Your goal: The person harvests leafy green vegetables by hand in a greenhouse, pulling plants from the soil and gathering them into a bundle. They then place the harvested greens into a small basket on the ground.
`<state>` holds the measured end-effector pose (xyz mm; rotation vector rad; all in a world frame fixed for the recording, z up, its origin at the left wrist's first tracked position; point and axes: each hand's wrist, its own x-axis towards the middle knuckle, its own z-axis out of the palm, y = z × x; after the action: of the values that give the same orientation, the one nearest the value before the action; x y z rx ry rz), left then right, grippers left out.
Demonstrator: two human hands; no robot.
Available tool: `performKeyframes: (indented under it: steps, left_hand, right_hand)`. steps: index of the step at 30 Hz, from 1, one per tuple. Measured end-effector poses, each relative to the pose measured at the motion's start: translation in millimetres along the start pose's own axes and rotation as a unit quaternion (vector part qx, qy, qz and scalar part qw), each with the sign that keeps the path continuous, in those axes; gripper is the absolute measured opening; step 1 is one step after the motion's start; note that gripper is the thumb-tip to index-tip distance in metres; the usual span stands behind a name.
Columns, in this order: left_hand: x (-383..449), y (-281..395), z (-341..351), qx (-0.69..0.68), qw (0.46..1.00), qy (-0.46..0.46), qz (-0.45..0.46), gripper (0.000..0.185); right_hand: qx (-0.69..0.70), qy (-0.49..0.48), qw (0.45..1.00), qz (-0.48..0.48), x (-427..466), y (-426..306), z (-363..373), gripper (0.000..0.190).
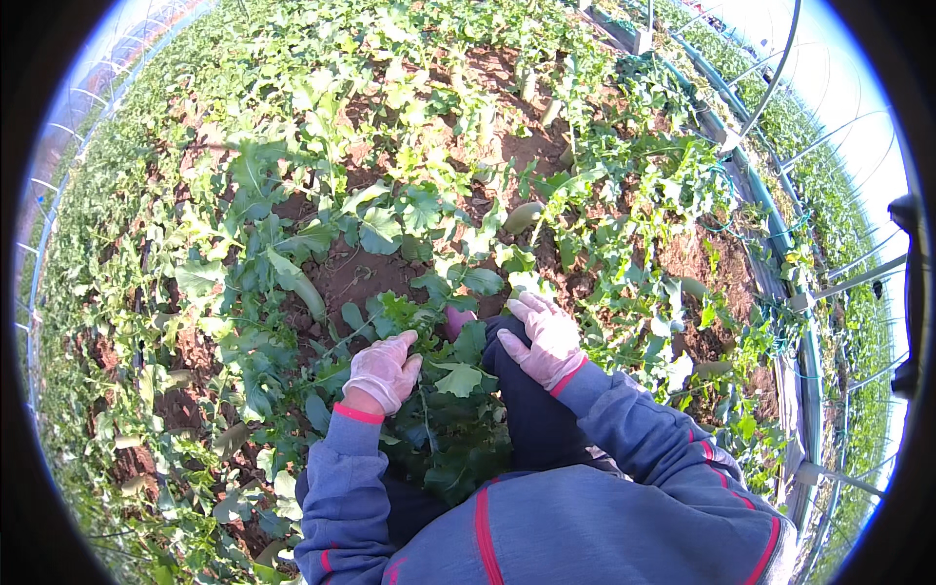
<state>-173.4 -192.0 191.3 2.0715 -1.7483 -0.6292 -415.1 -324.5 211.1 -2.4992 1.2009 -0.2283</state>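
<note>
My left hand [384,369], in a thin translucent glove, is among the green leaves in front of me. Its fingers are curled and partly hidden, so whether they grip a stalk cannot be told. Over my bent knee [518,387], my right hand [542,338] wears a similar glove, thumb and forefinger apart, with the fingertips close to a pale leaf. Between the two hands a purple-skinned root [459,322] shows through the foliage. A lobed leaf [459,379] stands just below it. To the upper left of my left hand, a long pale-green radish [303,292] leans out of the soil.
Another green radish [523,217] pokes up farther ahead, and several more stand around the leafy bed. Reddish-brown soil [369,274] shows between plants. Along the right runs a rail [776,219] with metal hoops [775,80] and green twine [720,183].
</note>
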Motion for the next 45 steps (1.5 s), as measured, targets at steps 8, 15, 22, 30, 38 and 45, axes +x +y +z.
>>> performKeyframes:
  steps: [8,15,22,30,38,45]
  left_hand:
    - [-8.2,-5.2,0.1,0.007,1.000,-0.007,-0.024,0.042]
    - [-21.2,-5.0,-10.0,-0.046,0.999,0.022,-0.011,0.045]
    - [-93.7,31.4,-49.0,-0.066,0.976,0.188,0.090,0.039]
    - [-130.3,-11.5,-91.7,-0.024,0.968,0.234,-0.091,0.046]
    - [-137.2,-76.3,-75.6,-0.013,0.963,0.096,-0.253,0.060]
    - [-132.1,-101.0,-60.2,-0.041,0.940,0.037,-0.337,0.057]
  right_hand:
    - [0.012,0.097,0.991,-0.087,3.8,1.6,11.3,0.050]
    - [0.022,0.125,0.986,-0.111,4.1,0.6,18.3,0.043]
    - [0.142,0.103,0.940,-0.291,75.7,-58.4,-6.9,0.030]
    - [-0.354,-0.341,0.760,-0.424,269.4,-198.6,150.8,0.023]
    - [-0.303,-0.364,0.822,-0.318,357.7,-185.2,365.8,0.030]
    - [-0.232,-0.361,0.884,-0.187,381.8,-117.6,448.0,0.035]
